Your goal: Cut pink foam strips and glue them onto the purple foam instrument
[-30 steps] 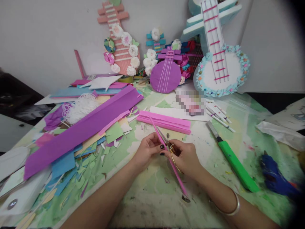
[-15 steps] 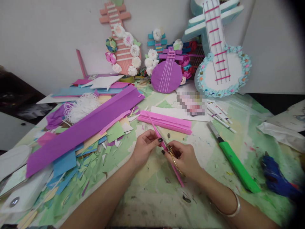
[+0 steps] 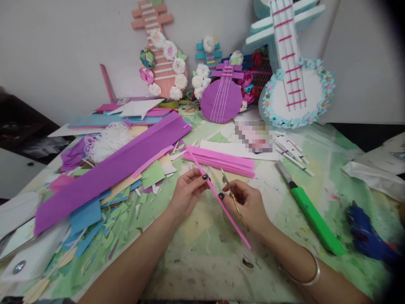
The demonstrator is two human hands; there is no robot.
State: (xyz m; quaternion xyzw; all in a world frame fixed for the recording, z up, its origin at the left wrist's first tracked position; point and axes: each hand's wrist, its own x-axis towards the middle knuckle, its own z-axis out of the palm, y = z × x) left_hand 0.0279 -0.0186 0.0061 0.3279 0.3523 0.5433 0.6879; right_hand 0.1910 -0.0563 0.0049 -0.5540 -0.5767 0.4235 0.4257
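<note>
Two grips are busy: your left hand [image 3: 187,192] pinches the strip [image 3: 229,213] near its upper end, probably to steady it; your right hand [image 3: 248,204] holds the scissors [image 3: 235,202] beside it. Pink paper [image 3: 221,160] lies beyond. On the bench [image 3: 196,274], scraps [image 3: 118,215] crowd your left; the knife [image 3: 313,215] could hinder your right.

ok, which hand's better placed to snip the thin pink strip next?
Right, probably: the right hand holds the scissors close beside the thin pink strip, while the left hand is occupied pinching that strip.
</note>
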